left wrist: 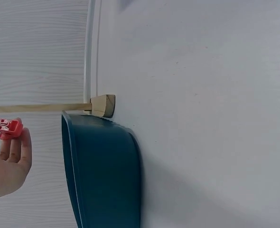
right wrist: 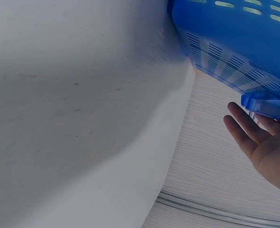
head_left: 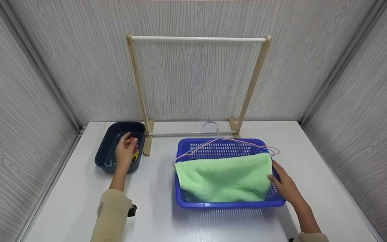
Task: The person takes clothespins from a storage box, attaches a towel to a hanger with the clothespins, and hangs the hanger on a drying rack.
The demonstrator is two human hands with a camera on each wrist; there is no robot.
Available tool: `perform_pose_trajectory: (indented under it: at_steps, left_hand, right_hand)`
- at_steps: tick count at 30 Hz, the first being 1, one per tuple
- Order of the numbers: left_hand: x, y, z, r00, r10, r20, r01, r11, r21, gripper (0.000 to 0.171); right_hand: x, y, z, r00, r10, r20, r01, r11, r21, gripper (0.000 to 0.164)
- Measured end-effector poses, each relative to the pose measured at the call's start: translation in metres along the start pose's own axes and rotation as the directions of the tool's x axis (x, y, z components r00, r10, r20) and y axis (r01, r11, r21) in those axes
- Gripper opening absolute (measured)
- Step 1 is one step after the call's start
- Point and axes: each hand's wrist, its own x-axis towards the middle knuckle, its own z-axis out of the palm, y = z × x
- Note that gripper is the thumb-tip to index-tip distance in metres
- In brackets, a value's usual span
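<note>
Clip [left wrist: 6, 126] pinched in left hand [head_left: 125, 153], right hand [head_left: 285, 186] relaxed by the towel [head_left: 227, 178], we seem mid-fetch, and fastening next needs its edge steady.

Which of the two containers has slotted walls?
The bright blue basket beside the right hand; the dark bin below the left hand shows solid walls.

Small dark lettering [head_left: 99, 209] marks the outer side of a beige left sleeve [head_left: 113, 212] at near left, its characters too blurred to read; no words, brands or numbers are legible.
</note>
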Motion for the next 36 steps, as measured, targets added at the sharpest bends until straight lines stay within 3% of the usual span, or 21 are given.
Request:
perform_pose_trajectory:
  at_steps: [6,14,19,27,36]
  left_hand:
    - [-0.002,0.005,-0.002,0.998,-0.046,0.032,0.044,0.997,0.057,0.042]
    - [-0.006,0.01,-0.003,0.987,-0.08,0.137,0.071,0.995,0.066,0.041]
    - [-0.008,0.012,-0.005,0.98,-0.074,0.187,0.062,0.996,0.07,0.042]
    - [-0.006,0.014,-0.003,0.979,-0.024,0.205,0.01,0.998,0.069,0.039]
    - [-0.006,0.013,-0.001,0.973,-0.024,0.228,0.002,0.996,0.095,0.041]
  right_hand:
    - [0.0,-0.001,-0.002,1.0,-0.015,-0.001,0.015,1.0,-0.007,0.06]
    - [0.002,-0.002,-0.006,0.999,-0.051,-0.015,0.051,0.999,0.002,0.056]
    - [0.004,-0.002,-0.013,0.996,-0.066,-0.068,0.065,0.998,-0.009,0.047]
    - [0.023,0.001,-0.032,0.982,-0.073,-0.177,0.07,0.997,-0.022,0.045]
    - [0.05,0.012,-0.045,0.99,-0.045,-0.135,0.041,0.999,-0.03,0.044]
